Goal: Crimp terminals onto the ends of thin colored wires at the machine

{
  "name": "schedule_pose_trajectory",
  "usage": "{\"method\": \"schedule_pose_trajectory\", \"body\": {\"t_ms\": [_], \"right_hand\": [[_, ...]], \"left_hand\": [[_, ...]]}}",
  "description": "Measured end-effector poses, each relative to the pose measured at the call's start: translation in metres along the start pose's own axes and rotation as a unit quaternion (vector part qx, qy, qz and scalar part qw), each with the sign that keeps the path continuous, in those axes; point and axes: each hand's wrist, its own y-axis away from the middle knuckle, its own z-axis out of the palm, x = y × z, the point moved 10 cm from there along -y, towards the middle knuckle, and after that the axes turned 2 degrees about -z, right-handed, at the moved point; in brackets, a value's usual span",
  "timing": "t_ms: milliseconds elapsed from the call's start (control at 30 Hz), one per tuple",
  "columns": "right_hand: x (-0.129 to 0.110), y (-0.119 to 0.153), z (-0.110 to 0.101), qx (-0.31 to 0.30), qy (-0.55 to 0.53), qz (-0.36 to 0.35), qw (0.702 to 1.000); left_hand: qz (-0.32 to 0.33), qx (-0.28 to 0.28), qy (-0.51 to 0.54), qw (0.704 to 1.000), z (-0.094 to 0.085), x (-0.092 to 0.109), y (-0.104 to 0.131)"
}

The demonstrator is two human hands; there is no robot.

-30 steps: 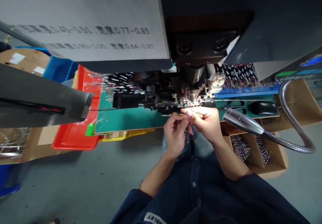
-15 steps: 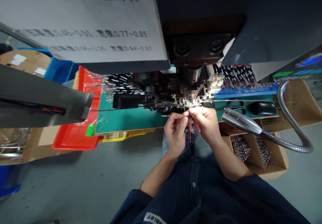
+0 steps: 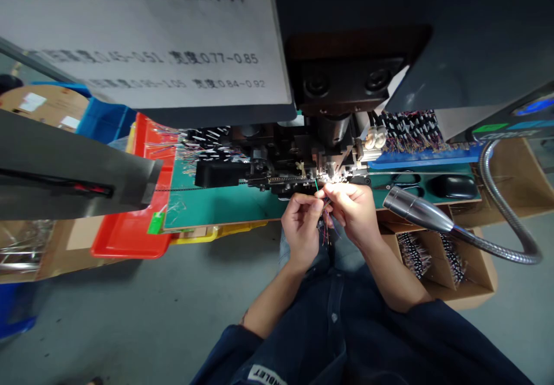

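Both hands meet just in front of the lit working parts of a crimping machine. My left hand is closed, thumb and fingers pinching a bundle of thin coloured wires whose loose ends hang below. A green wire sticks up from the fingertips toward the machine. My right hand is also closed, its thumb and forefinger pressed on the wires close to the left fingertips. The exact spot each finger grips is partly hidden.
A flexible lamp reaches in from the right, beside scissors and a black mouse-shaped object. Wire bundles lie in a blue tray and a cardboard box. A red tray stands at left of the green board.
The hands keep almost the same place and grip. The green wire leans slightly more to the left, and the view has shifted a little.
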Motion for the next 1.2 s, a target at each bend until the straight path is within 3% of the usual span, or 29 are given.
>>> {"method": "schedule_pose_trajectory", "body": {"t_ms": [367, 700, 1200], "right_hand": [[-0.025, 0.006, 0.003, -0.028, 0.083, -0.025, 0.996], [-0.003, 0.000, 0.001, -0.004, 0.011, -0.003, 1.000], [-0.005, 0.003, 0.000, 0.002, 0.014, 0.010, 1.000]], "left_hand": [[-0.009, -0.036, 0.011, 0.999, 0.011, 0.005, -0.001], [-0.004, -0.018, 0.007, 1.000, 0.001, 0.002, 0.000], [-0.016, -0.013, -0.012, 1.000, 0.000, -0.001, 0.000]]}}
